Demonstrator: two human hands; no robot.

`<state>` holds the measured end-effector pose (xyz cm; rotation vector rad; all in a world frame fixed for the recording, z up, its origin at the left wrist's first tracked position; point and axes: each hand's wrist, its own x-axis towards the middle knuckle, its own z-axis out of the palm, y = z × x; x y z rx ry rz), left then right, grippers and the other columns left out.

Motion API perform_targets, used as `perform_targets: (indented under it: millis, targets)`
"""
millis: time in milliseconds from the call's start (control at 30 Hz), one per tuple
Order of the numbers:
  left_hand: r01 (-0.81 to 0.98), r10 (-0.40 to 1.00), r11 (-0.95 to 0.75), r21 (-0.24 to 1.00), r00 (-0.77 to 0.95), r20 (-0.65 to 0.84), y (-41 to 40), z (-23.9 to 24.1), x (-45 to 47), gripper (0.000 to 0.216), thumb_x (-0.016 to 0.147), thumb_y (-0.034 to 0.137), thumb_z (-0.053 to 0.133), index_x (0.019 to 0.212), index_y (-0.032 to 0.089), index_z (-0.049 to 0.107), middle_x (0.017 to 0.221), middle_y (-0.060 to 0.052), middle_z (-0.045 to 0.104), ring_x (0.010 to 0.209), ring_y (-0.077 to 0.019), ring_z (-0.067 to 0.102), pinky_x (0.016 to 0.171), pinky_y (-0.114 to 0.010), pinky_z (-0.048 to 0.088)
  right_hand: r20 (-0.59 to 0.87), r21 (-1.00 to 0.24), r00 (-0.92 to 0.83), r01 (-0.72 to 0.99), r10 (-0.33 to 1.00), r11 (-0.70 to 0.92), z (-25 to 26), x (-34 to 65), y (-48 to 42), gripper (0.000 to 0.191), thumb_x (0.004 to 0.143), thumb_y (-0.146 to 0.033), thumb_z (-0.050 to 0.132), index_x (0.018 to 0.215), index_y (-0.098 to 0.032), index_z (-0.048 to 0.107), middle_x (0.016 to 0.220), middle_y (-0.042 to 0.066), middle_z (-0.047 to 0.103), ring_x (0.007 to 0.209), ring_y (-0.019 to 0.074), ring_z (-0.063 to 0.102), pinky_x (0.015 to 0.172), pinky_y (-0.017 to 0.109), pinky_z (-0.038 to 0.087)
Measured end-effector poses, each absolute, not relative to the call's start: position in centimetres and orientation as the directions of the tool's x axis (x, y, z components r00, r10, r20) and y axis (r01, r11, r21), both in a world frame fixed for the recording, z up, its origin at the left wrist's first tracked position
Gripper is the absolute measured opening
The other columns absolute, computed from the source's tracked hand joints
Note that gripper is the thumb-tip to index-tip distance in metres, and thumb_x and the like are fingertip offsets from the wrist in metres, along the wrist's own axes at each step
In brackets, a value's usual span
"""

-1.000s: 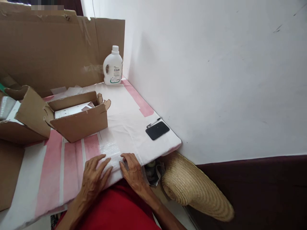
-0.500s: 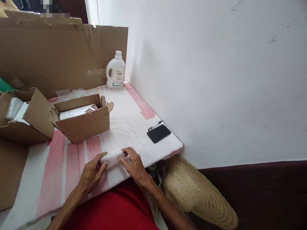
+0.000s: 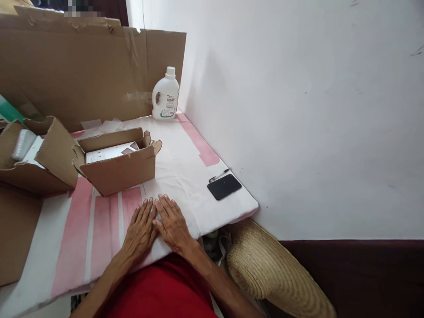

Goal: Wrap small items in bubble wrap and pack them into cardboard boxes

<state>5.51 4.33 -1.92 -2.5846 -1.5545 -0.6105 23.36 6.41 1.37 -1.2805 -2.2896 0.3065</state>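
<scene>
I saw both hands, left (image 3: 141,229) and right (image 3: 171,224), pressed flat, fingers straight, side by side before the box (image 3: 116,161). The white wrapped packet held half a second earlier was hidden beneath them.

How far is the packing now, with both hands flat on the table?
Done: the open cardboard box already holds a white flat packet, and the left box holds a bubble-wrapped piece. In hand: the left hand and right hand press flat, side by side, on the pink-and-white cloth; anything under them is hidden. Left: both boxes stand open, unsealed.
</scene>
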Motion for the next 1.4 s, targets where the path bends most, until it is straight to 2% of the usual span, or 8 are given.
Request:
perform_targets:
  millis: [233,500,600,733,867,1133,1233,1400]
  targets:
    - [0.835,0.872,-0.480,0.267,0.423,0.245,5.0,-1.8,4.8,0.067,0.095,0.031,0.050,0.157,0.014,0.032,0.160,-0.019,0.038,0.151,-0.0317,0.033,0.120,-0.051,0.030,0.162,-0.413,-0.538,0.725,0.828,0.552,0.0,24.1,6.6,0.076,0.100,-0.050,0.051,0.159,-0.011,0.026,0.164,0.019,0.028,0.155,0.0308,0.021,0.123,0.055,0.027]
    - [0.770,0.794,-0.584,0.258,0.477,0.376,6.3,1.2,3.7,0.056,0.080,0.009,0.050,0.134,0.020,0.060,0.132,-0.010,0.069,0.122,-0.0229,0.064,0.101,-0.040,0.054,0.347,-0.345,-0.631,0.602,0.694,0.720,1.6,25.1,7.7,0.042,0.091,-0.019,0.061,0.132,-0.015,0.056,0.129,0.017,0.066,0.119,0.0301,0.062,0.102,0.047,0.051]
    - [0.784,0.765,-0.582,0.216,0.438,0.473,7.0,5.6,3.0,0.051,0.088,0.015,0.052,0.138,0.022,0.056,0.132,-0.009,0.069,0.117,-0.0197,0.066,0.097,-0.034,0.055,0.473,-0.320,-0.605,0.559,0.640,0.765,5.7,25.2,9.0,0.020,0.088,-0.010,0.057,0.104,-0.019,0.064,0.098,0.009,0.070,0.090,0.0254,0.065,0.083,0.042,0.054]
    - [0.883,0.664,-0.449,0.136,0.228,0.712,8.8,12.7,1.0,0.061,0.092,0.029,0.061,0.150,0.021,0.042,0.150,-0.014,0.052,0.139,-0.0266,0.048,0.109,-0.041,0.044,0.647,-0.407,-0.469,0.454,0.601,0.793,16.1,25.9,12.4,0.021,0.091,-0.011,0.058,0.107,-0.023,0.064,0.097,0.006,0.064,0.090,0.0210,0.062,0.075,0.032,0.053]
    - [0.966,0.597,-0.255,0.036,0.128,0.792,11.3,14.9,-1.1,0.060,0.093,0.027,0.060,0.149,0.014,0.042,0.142,-0.018,0.057,0.137,-0.0333,0.049,0.111,-0.049,0.037,0.820,-0.201,-0.347,0.570,0.456,0.797,23.4,23.9,18.6,0.018,0.096,-0.015,0.058,0.110,-0.024,0.064,0.095,0.005,0.065,0.090,0.0223,0.061,0.079,0.034,0.051]
    - [0.932,0.568,-0.358,0.053,0.172,0.805,10.8,11.9,-0.8,0.034,0.091,0.011,0.057,0.125,0.015,0.061,0.112,-0.010,0.068,0.114,-0.0262,0.059,0.107,-0.045,0.039,0.357,0.211,-0.819,0.540,0.450,0.815,20.8,15.5,26.7,0.014,0.095,-0.011,0.058,0.104,-0.018,0.067,0.100,0.008,0.066,0.094,0.0221,0.061,0.078,0.031,0.050]
    - [0.921,0.576,-0.380,0.082,0.166,0.801,10.8,11.8,-1.0,0.036,0.090,0.009,0.058,0.124,0.016,0.061,0.113,-0.010,0.068,0.116,-0.0259,0.058,0.109,-0.046,0.037,0.194,0.100,-0.867,0.483,0.460,0.870,19.7,15.2,26.8,0.014,0.091,-0.018,0.066,0.105,-0.019,0.068,0.105,0.007,0.066,0.093,0.0208,0.062,0.076,0.030,0.048]
    - [0.917,0.578,-0.385,0.105,0.151,0.802,12.1,12.4,-1.7,0.041,0.090,0.009,0.058,0.129,0.021,0.059,0.115,-0.008,0.069,0.119,-0.0249,0.059,0.110,-0.044,0.037,0.077,-0.348,-0.904,0.371,0.420,0.861,20.3,16.6,27.4,0.010,0.084,-0.022,0.075,0.093,-0.022,0.074,0.090,0.000,0.069,0.081,0.0162,0.064,0.078,0.029,0.048]
